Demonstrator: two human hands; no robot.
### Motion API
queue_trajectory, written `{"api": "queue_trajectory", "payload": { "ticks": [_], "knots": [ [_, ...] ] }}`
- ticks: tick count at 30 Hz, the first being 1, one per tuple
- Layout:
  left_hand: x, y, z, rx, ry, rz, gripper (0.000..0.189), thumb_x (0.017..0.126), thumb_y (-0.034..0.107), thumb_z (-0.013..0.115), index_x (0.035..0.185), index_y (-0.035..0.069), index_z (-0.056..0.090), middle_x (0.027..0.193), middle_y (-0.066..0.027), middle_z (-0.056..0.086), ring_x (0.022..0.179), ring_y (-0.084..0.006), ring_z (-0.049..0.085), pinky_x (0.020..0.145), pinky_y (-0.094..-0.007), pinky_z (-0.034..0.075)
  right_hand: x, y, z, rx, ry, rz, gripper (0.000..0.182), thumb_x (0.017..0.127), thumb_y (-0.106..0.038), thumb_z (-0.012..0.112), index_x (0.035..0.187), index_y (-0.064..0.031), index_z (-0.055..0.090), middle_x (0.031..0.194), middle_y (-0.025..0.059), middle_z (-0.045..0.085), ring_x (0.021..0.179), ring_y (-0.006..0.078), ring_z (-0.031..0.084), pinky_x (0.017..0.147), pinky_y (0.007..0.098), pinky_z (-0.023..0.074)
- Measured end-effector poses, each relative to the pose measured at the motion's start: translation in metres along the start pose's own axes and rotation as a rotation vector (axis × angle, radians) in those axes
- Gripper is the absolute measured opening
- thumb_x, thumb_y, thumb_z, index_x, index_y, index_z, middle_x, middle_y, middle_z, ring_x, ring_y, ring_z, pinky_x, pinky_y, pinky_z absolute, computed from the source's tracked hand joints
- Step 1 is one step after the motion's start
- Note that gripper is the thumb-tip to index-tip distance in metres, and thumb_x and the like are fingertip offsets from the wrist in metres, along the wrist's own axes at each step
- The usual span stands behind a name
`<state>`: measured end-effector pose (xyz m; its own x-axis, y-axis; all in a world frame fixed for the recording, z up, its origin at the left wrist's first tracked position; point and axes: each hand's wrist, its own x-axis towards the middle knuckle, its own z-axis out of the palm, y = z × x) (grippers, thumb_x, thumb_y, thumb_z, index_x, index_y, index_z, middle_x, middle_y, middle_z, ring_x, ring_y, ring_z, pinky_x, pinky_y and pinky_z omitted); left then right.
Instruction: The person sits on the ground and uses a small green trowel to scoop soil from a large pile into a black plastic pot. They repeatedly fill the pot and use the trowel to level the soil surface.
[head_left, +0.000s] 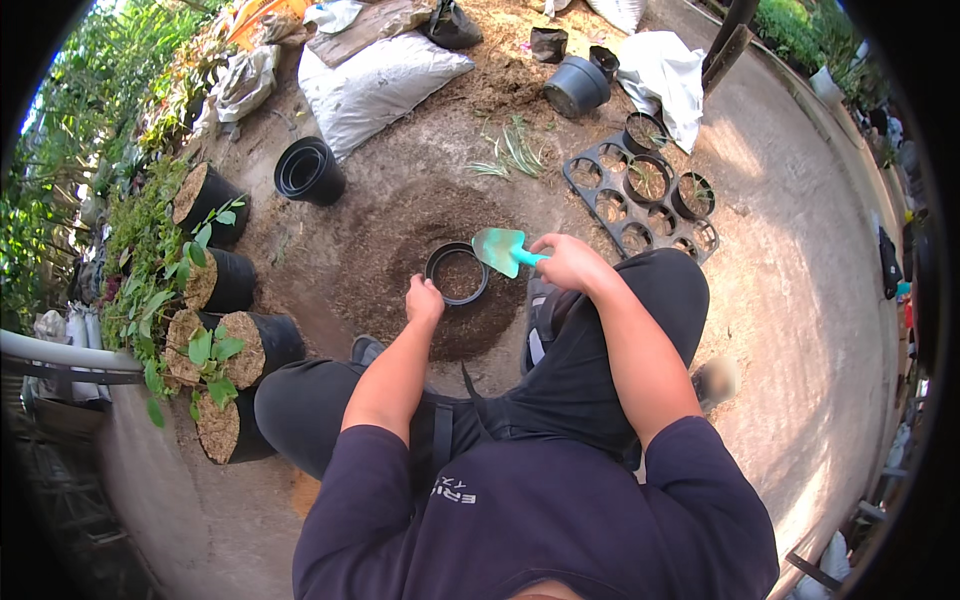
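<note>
Between my feet, a small round black plastic plant pot (428, 271) stands with soil (459, 279) visible inside it. My left hand (425, 300) grips the pot's left rim. A turquoise hand trowel (501, 250) is in my right hand (564, 261), held by its handle. The trowel's blade, smeared with soil, reaches over the pot's right rim. Dark loose soil (480, 330) surrounds the pot on the ground.
Nested black pots (319, 176) stand to the left, near a white sack (382, 86). Several soil-filled black grow bags (274, 349) line the left side. A black tray (616, 206) carries potted seedlings at the right, beyond my knee. Cut grass-like plants (517, 150) lie ahead.
</note>
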<state>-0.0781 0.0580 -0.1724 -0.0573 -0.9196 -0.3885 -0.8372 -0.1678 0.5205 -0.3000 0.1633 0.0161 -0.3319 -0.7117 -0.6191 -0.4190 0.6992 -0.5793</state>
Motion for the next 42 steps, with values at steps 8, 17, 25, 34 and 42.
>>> {"api": "queue_trajectory", "payload": {
  "ticks": [8, 17, 25, 34, 42],
  "knots": [
    [0.006, 0.0, 0.004, 0.032, -0.218, -0.02, 0.061, 0.08, 0.008, 0.042, 0.137, 0.016, 0.022, 0.106, -0.025, 0.057, 0.098, -0.0362, 0.057, 0.084, -0.0432, 0.044, -0.012, -0.013, 0.018, -0.402, 0.091, -0.18, 0.037, 0.071, -0.017, 0.057, 0.107, -0.0117, 0.061, 0.094, 0.0156, 0.064, 0.094, 0.029, 0.06, 0.081, 0.038, 0.0462],
    [0.009, 0.013, -0.007, -0.048, -0.366, -0.089, 0.067, 0.075, 0.004, 0.046, 0.137, 0.017, 0.024, 0.098, -0.0236, 0.06, 0.092, -0.0357, 0.06, 0.077, -0.0425, 0.047, -0.007, -0.039, 0.088, -0.748, 0.277, -0.323, 0.016, 0.075, -0.012, 0.053, 0.085, -0.0029, 0.061, 0.078, 0.0132, 0.066, 0.073, 0.025, 0.066, 0.061, 0.0357, 0.0524],
    [0.028, 0.002, 0.015, -0.003, -0.36, -0.081, 0.066, 0.079, 0.007, 0.043, 0.139, 0.02, 0.02, 0.112, -0.0232, 0.055, 0.104, -0.0356, 0.054, 0.088, -0.0418, 0.041, 0.048, -0.018, 0.119, -0.641, 0.25, -0.414, 0.014, 0.075, -0.012, 0.053, 0.084, -0.0037, 0.06, 0.076, 0.0155, 0.064, 0.072, 0.0307, 0.064, 0.061, 0.0398, 0.0513],
    [0.024, -0.007, 0.014, 0.035, -0.293, -0.072, 0.058, 0.083, 0.009, 0.04, 0.137, 0.022, 0.025, 0.107, -0.0236, 0.057, 0.101, -0.0359, 0.055, 0.086, -0.0423, 0.042, 0.076, 0.004, 0.069, -0.224, 0.028, -0.009, 0.028, 0.072, -0.01, 0.055, 0.099, -0.0068, 0.064, 0.105, 0.0165, 0.061, 0.099, 0.0314, 0.058, 0.083, 0.0386, 0.0474],
    [0.02, -0.014, 0.014, -0.141, -0.293, -0.055, 0.05, 0.088, 0.008, 0.036, 0.135, 0.023, 0.027, 0.081, -0.0174, 0.061, 0.062, -0.0261, 0.061, 0.058, -0.0382, 0.048, 0.035, -0.015, 0.053, -0.321, 0.136, -0.044, 0.023, 0.07, -0.013, 0.061, 0.091, -0.0061, 0.066, 0.097, 0.0143, 0.064, 0.092, 0.0291, 0.062, 0.076, 0.0364, 0.0499]
  ]
}}
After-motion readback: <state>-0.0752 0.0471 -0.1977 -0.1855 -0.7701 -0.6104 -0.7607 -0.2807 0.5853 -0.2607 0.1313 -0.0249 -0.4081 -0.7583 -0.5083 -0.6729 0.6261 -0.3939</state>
